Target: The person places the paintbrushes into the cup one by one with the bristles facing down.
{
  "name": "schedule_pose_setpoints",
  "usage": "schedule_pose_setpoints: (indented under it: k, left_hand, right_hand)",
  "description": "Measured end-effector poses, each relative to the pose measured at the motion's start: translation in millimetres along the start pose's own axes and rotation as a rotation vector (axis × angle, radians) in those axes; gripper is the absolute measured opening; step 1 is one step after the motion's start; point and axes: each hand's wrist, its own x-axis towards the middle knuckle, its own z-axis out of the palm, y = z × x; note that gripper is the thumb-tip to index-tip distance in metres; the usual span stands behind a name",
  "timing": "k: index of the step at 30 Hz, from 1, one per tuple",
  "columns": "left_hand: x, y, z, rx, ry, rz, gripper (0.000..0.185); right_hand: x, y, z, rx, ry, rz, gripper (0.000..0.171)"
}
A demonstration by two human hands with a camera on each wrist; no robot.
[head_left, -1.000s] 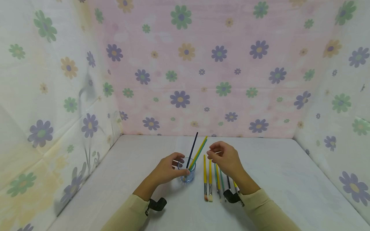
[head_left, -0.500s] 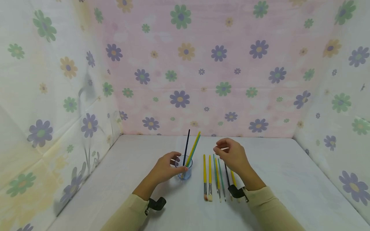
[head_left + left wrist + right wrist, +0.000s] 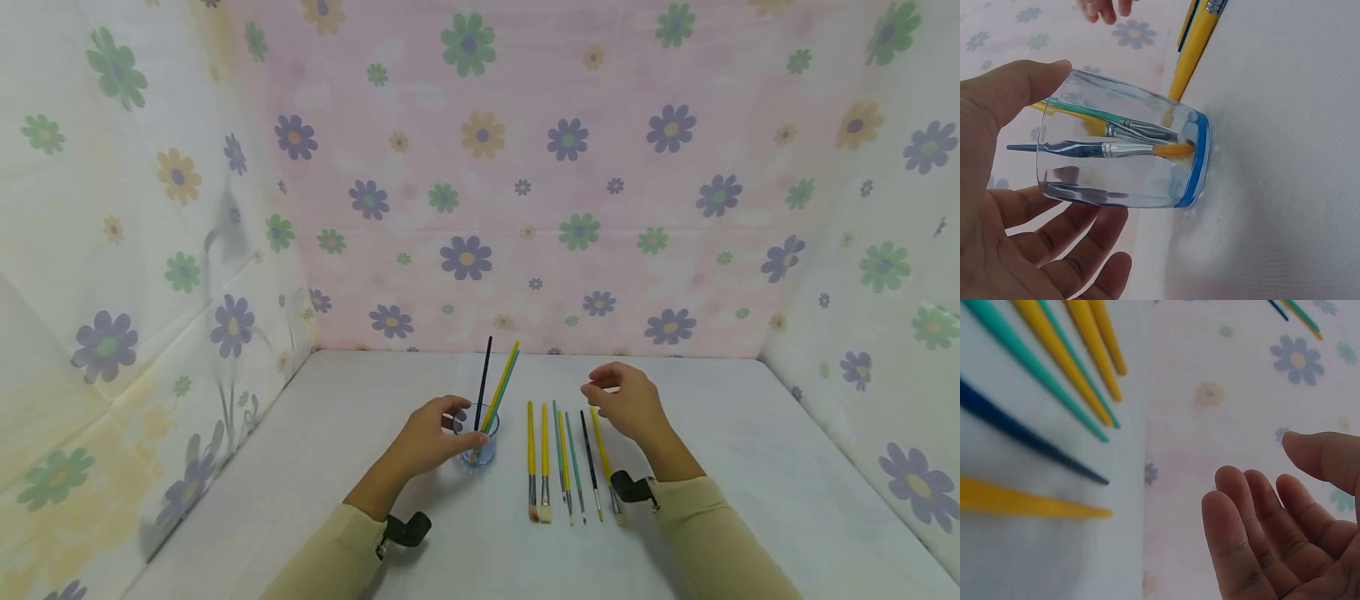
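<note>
My left hand (image 3: 429, 437) holds a clear drinking glass (image 3: 1147, 190) with a blue base, thumb on one side and fingers on the other. Three paintbrushes lean in it, bristles down: a dark blue brush (image 3: 483, 382), a yellow brush (image 3: 502, 382) and a green brush (image 3: 508, 392). Nothing is in my right hand (image 3: 628, 404), which hovers with loosely bent fingers above the far end of a row of paintbrushes. Nearest to it lie a yellow paintbrush (image 3: 602, 442) and a dark blue paintbrush (image 3: 589, 454).
Several more yellow and green paintbrushes (image 3: 544, 450) lie side by side on the white table (image 3: 337, 467), bristles toward me. A flowered pink cloth (image 3: 525, 300) hangs behind the table, with pale flowered cloth (image 3: 247, 367) at the sides.
My right hand has moved right, away from the glass and over the far right of the row. The glass and its brushes shifted slightly left early on, then stayed still.
</note>
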Motion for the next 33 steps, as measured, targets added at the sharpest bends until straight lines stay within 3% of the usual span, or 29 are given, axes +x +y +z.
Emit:
schedule_pose_setpoints:
  k: [11, 18, 33]
  left_hand:
    - [0.3, 1.2, 0.1, -0.003, 0.000, -0.012, 0.072]
    - [1.1, -0.5, 0.9, -0.004, -0.003, -0.011, 0.073]
    - [0.4, 0.3, 0.7, -0.003, -0.018, -0.019, 0.072]
  right_hand:
    - [9.5, 27.1, -1.6, 0.019, -0.084, 0.231, 0.045]
    - [10.4, 39.4, 0.2, -0.135, -0.167, 0.344, 0.044]
    - [5.6, 45.0, 7.5, -0.195, -0.227, 0.322, 0.032]
